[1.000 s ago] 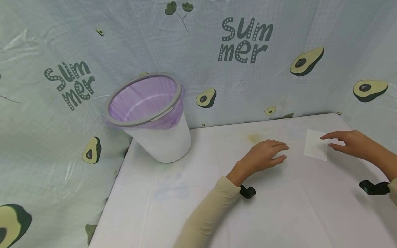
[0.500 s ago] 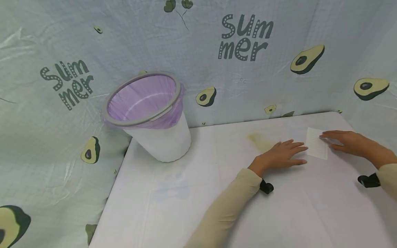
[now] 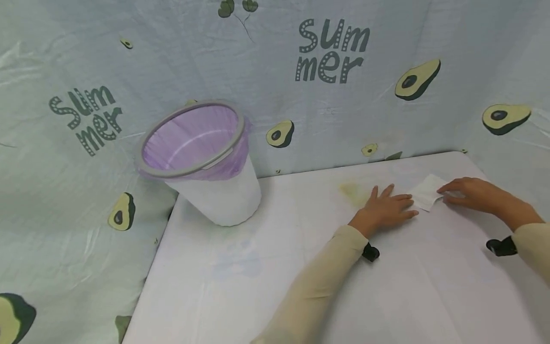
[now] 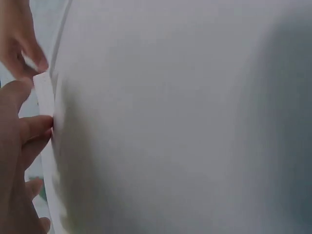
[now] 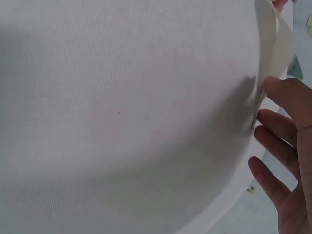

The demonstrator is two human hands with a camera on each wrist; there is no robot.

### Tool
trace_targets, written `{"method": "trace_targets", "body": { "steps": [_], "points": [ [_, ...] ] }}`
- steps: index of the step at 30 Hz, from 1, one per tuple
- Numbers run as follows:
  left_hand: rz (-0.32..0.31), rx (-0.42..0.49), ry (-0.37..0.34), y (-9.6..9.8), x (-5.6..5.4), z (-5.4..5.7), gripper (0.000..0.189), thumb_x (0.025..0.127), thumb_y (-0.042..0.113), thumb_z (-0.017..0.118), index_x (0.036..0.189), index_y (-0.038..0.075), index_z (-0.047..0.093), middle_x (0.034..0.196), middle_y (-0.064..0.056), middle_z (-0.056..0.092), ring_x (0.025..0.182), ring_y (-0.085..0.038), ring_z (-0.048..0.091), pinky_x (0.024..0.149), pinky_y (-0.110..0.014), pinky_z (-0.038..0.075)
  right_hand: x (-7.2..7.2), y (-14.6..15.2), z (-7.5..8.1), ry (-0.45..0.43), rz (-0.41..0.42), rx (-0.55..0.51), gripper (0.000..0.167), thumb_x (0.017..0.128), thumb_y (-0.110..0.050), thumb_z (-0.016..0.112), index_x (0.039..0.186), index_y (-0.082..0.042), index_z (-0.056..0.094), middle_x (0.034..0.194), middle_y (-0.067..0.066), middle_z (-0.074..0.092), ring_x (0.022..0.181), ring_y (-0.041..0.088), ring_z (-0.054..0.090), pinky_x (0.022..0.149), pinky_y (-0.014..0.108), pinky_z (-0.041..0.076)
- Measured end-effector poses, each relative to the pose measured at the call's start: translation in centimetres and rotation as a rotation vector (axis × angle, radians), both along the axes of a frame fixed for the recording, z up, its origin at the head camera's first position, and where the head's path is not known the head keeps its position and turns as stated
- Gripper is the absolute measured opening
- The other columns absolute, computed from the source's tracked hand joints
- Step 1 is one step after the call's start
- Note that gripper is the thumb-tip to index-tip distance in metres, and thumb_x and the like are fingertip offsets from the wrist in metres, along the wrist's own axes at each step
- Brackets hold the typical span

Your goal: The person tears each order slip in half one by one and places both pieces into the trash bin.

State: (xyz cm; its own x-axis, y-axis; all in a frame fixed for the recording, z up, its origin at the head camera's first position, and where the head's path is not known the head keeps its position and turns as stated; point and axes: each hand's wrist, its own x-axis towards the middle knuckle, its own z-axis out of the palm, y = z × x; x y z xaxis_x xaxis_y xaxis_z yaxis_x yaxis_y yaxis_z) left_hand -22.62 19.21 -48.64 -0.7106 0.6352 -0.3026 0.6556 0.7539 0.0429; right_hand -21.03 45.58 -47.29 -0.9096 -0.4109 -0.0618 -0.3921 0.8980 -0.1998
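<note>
A small white paper sheet (image 3: 426, 191) lies near the back right of the white table, its right part lifted. My right hand (image 3: 477, 196) pinches the sheet's right edge between thumb and fingers; in the right wrist view the raised paper (image 5: 282, 51) curves up by the thumb. My left hand (image 3: 384, 210) is spread flat on the table, fingertips touching the sheet's left edge. In the left wrist view, fingers (image 4: 36, 127) rest against the pale sheet (image 4: 45, 95).
A white bucket (image 3: 234, 200) with a grey rim and purple liner stands at the back left. A yellow stain (image 3: 353, 192) is just beyond my left hand, and a faint blue mark (image 3: 237, 260) is in front of the bucket. Avocado-print sheeting (image 3: 335, 105) encloses the table.
My left hand moved right to the sheet's left edge. My right hand took hold of the right edge; the sheet has turned and its right side has come up.
</note>
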Motion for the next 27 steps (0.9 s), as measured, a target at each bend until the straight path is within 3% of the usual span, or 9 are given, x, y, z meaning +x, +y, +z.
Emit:
{"method": "trace_targets", "body": {
  "steps": [5, 8, 13, 16, 19, 27],
  "points": [
    [0.040, 0.032, 0.074, -1.8, -1.9, 0.0, 0.054, 0.103, 0.069, 0.027, 0.153, 0.050, 0.037, 0.162, 0.031, 0.019, 0.156, -0.007, 0.003, 0.126, -0.041, 0.008, -0.1, -0.9, 0.4, -0.012, 0.030, -0.011, 0.038, 0.087, -0.019, 0.082, 0.117, 0.001, 0.072, 0.114, 0.019, 0.072, 0.111, 0.044, 0.064, 0.095, 0.061, 0.050],
    [-0.005, 0.047, 0.073, -1.8, -2.2, 0.0, 0.059, 0.103, 0.068, 0.031, 0.155, 0.043, 0.036, 0.165, 0.023, 0.020, 0.155, -0.007, 0.008, 0.125, -0.037, 0.011, -0.3, -1.4, 0.4, -0.010, 0.035, -0.011, 0.044, 0.085, -0.019, 0.083, 0.121, 0.002, 0.070, 0.119, 0.023, 0.070, 0.115, 0.046, 0.062, 0.096, 0.061, 0.049],
    [-0.092, 0.126, 0.068, 0.0, -1.5, 0.0, 0.069, 0.102, 0.066, 0.041, 0.160, 0.031, 0.030, 0.165, 0.015, 0.025, 0.153, -0.004, 0.017, 0.122, -0.020, 0.013, -0.4, -1.7, 0.0, -0.002, 0.025, -0.005, 0.052, 0.084, -0.018, 0.083, 0.127, 0.007, 0.066, 0.128, 0.028, 0.065, 0.118, 0.048, 0.061, 0.096, 0.060, 0.049],
    [-0.058, 0.178, 0.028, 1.2, -0.8, -0.5, 0.070, 0.102, 0.060, 0.048, 0.161, 0.026, 0.031, 0.163, 0.014, 0.028, 0.151, -0.002, 0.021, 0.119, -0.014, 0.015, -0.2, -1.7, -0.4, -0.006, 0.012, 0.003, 0.051, 0.085, -0.019, 0.083, 0.127, 0.006, 0.067, 0.127, 0.027, 0.065, 0.117, 0.048, 0.062, 0.096, 0.060, 0.050],
    [-0.015, 0.166, 0.027, 2.0, 0.0, -0.8, 0.065, 0.103, 0.055, 0.050, 0.158, 0.024, 0.037, 0.162, 0.013, 0.032, 0.150, -0.002, 0.025, 0.117, -0.014, 0.019, 0.2, -1.8, -0.7, 0.012, 0.021, -0.001, 0.049, 0.084, -0.019, 0.083, 0.124, 0.005, 0.069, 0.122, 0.025, 0.069, 0.112, 0.047, 0.065, 0.093, 0.058, 0.052],
    [0.021, 0.094, 0.153, 2.9, 0.3, -0.2, 0.045, 0.100, 0.053, 0.055, 0.139, 0.031, 0.061, 0.147, 0.018, 0.052, 0.129, -0.001, 0.052, 0.102, -0.015, 0.043, 0.9, -2.5, -0.6, 0.121, 0.106, 0.000, 0.037, 0.081, -0.011, 0.085, 0.112, 0.007, 0.074, 0.108, 0.022, 0.074, 0.098, 0.038, 0.072, 0.083, 0.049, 0.058]
  ]
}}
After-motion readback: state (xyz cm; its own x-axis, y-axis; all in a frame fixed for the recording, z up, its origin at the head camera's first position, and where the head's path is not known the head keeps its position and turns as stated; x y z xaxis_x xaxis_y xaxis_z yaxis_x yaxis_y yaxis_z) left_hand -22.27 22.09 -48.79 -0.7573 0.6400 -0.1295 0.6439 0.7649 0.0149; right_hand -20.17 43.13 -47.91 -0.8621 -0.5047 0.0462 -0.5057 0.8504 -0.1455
